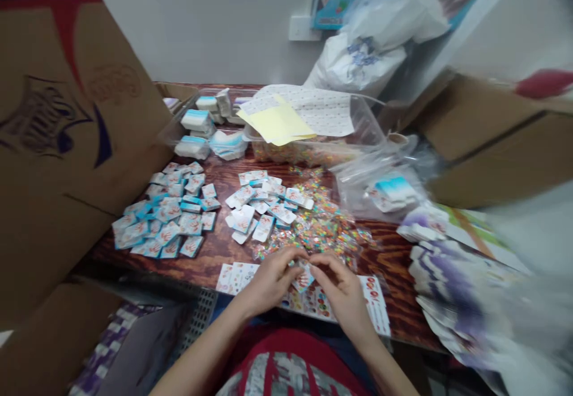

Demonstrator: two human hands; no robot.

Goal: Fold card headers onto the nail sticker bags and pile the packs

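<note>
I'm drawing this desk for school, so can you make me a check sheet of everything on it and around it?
Surface: dark wooden table, mostly covered.
Job's things: small packet, above printed sheets.
Clutter: two heaps of blue-white packets, colourful bits, yellow paper, plastic bags.
Hands: left hand and right hand both pinch the small packet.
Cables: nothing seen.
Surroundings: cardboard boxes, white wall.
</note>
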